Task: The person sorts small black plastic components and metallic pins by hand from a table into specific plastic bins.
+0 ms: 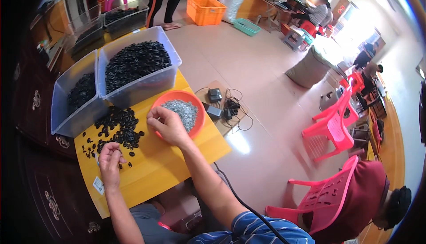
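My left hand [109,159] rests low over the yellow table at the near edge of a loose spread of small black oval plastic parts [126,133]. Its thumb and fingers are curled together, and whatever they pinch is too small to make out. Over the left side of an orange bowl [200,126] hovers my right hand [166,123], thumb and fingertips pressed together; anything between them cannot be made out. Many small silvery metal pieces [186,112] fill the bowl, partly covered by that hand.
Two clear plastic bins [103,96] of black parts stand at the table's far left. A small white label [98,185] lies near the left edge. Right of the table are black adapters with cables [228,106] on a board. Pink chairs [330,133] and an orange crate [205,11] stand beyond.
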Demonstrator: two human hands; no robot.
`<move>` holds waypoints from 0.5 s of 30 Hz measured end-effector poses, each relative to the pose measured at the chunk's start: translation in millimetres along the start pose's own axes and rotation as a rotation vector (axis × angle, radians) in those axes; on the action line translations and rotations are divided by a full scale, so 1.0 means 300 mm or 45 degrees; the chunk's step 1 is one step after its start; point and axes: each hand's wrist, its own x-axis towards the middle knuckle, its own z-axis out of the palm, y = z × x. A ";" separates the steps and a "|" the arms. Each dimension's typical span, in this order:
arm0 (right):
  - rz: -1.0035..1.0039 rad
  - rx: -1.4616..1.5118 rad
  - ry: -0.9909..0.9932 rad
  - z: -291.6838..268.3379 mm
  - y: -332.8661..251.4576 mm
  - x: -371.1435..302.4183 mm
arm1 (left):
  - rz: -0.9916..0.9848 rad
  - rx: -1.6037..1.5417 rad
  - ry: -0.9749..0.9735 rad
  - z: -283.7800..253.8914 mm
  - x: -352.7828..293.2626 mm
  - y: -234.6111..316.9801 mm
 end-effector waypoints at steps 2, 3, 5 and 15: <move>0.019 -0.022 0.024 -0.023 -0.012 -0.007 | -0.034 -0.051 -0.050 -0.001 0.010 -0.029; 0.017 -0.023 0.045 -0.041 -0.012 -0.015 | -0.054 -0.088 -0.078 0.015 0.013 -0.033; 0.001 0.008 0.062 -0.066 -0.011 -0.023 | -0.056 -0.130 -0.090 0.052 0.015 -0.016; 0.012 -0.053 -0.162 -0.037 0.023 -0.025 | -0.100 -0.148 -0.104 0.042 0.006 -0.021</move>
